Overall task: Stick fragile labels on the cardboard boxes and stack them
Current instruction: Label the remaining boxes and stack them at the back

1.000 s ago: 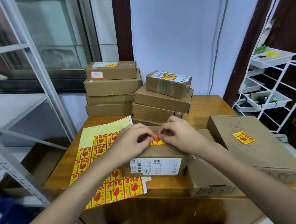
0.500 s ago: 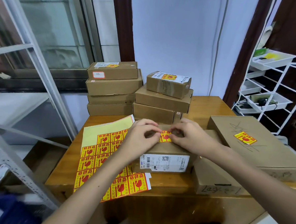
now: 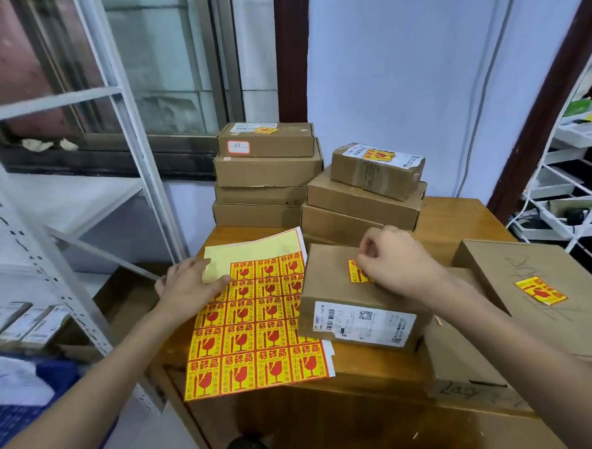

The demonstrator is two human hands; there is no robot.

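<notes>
A small cardboard box (image 3: 332, 284) with a white shipping label on its front stands at the table's middle. A yellow and red fragile label (image 3: 355, 273) lies on its top, partly under my right hand (image 3: 393, 263), whose curled fingers press on it. My left hand (image 3: 190, 285) rests flat, fingers apart, on the upper left of the sheet of fragile labels (image 3: 258, 328), left of the box. Two stacks of labelled boxes stand at the back: a left stack (image 3: 266, 171) and a right stack (image 3: 364, 200).
A large flat box (image 3: 525, 281) with a fragile label lies at the right, over another box (image 3: 458, 366) at the table's (image 3: 365, 375) front edge. A grey metal rack (image 3: 82, 213) stands left, a white wire rack (image 3: 570, 190) at the right.
My left hand has left the box top and moved left onto the label sheet. My right hand stays on the label on the box.
</notes>
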